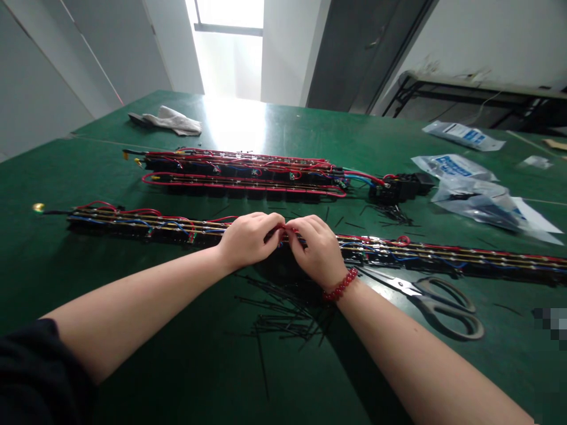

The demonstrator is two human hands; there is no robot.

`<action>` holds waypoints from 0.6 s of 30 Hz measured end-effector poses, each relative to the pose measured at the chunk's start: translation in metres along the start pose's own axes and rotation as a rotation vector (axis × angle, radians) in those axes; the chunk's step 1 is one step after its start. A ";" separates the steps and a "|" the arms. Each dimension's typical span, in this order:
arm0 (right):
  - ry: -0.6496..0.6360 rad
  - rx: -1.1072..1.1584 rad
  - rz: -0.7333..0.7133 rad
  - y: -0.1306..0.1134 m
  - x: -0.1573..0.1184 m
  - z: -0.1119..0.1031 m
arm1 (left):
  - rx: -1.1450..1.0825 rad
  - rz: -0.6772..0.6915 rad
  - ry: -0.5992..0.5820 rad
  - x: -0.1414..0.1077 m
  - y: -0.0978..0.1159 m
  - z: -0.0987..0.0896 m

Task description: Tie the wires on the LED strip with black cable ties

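A long black strip assembly [443, 255] with brass rods and red and blue wires lies across the green table. Over its middle, my left hand [253, 239] and my right hand [316, 248] meet with fingertips almost touching. Both hands pinch a red wire [284, 226] that runs along the strip. Below them lies a loose pile of black cable ties [286, 321]. Scissors [420, 290] with dark handles rest beside my right wrist, which wears a red bead bracelet.
Behind the strip lies a second wired assembly [243, 168] with a black connector block [401, 188] at its right end. Plastic bags [478, 198] are at the right, a grey cloth [170, 121] at the back left. Stray ties lie between the assemblies.
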State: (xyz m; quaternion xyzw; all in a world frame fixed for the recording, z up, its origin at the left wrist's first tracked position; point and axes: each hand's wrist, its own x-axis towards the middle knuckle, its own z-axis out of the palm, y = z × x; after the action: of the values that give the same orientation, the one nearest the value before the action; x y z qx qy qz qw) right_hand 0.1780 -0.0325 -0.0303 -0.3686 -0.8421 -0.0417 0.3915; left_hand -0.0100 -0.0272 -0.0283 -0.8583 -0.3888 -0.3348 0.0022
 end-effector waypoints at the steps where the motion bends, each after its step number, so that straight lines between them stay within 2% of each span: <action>1: 0.000 0.003 0.003 0.000 0.000 0.000 | -0.005 -0.011 -0.001 0.000 0.000 0.000; 6: -0.015 0.012 0.015 0.000 0.000 -0.001 | -0.035 -0.067 -0.008 0.001 0.001 -0.001; 18: -0.031 -0.053 0.036 0.000 -0.001 0.001 | -0.014 -0.043 -0.028 0.001 0.000 0.001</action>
State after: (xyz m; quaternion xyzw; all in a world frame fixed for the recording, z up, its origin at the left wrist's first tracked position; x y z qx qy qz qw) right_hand 0.1780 -0.0327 -0.0312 -0.3945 -0.8398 -0.0515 0.3693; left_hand -0.0093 -0.0262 -0.0282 -0.8544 -0.4048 -0.3253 -0.0165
